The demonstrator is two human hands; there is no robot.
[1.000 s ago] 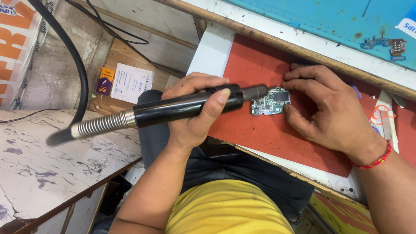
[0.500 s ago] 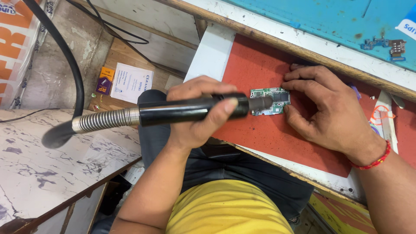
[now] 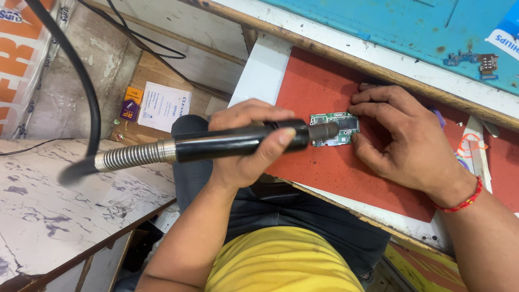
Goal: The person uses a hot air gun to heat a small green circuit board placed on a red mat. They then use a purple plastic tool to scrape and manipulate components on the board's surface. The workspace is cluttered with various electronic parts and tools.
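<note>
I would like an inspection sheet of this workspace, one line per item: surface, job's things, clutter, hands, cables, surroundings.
Surface: red mat on a white board; no damage seen.
Job's things: small green circuit board flat on the mat; black hot-air handpiece with its nozzle over the board.
Clutter: small connector part on the blue bench top; orange wire loop near the wrist.
Hands: left hand wraps the handpiece; right hand fingers touch the board's edges.
Cables: black hose runs from the handpiece's metal spring end.
Surroundings: marbled side table; leaflet on the floor.
</note>
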